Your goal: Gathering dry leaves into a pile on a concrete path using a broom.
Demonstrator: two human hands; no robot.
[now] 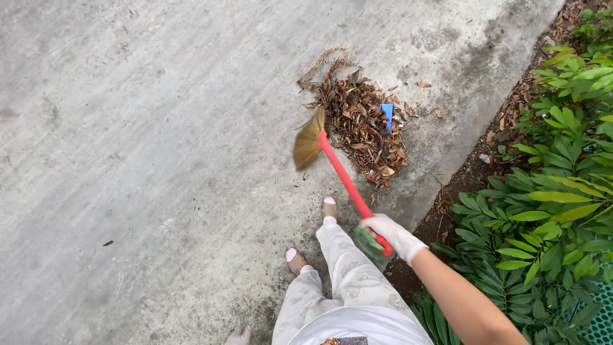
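Observation:
My right hand (394, 235), in a white glove, grips the end of a red broom handle (348, 185). The broom's straw head (308, 143) rests on the concrete just left of a pile of dry brown leaves (364, 124). A small blue scrap (387, 115) lies in the pile. Only white gloved fingertips of my left hand (240, 335) show at the bottom edge, low beside my leg, and what they hold is hidden. My legs in pale patterned trousers and my sandalled feet (329, 209) stand just behind the pile.
Grey concrete ground (147, 140) spreads to the left, with a stray leaf (107, 243) on it. A strip of soil and green leafy bushes (555, 191) borders the right side. Green mesh (600, 319) shows at the bottom right corner.

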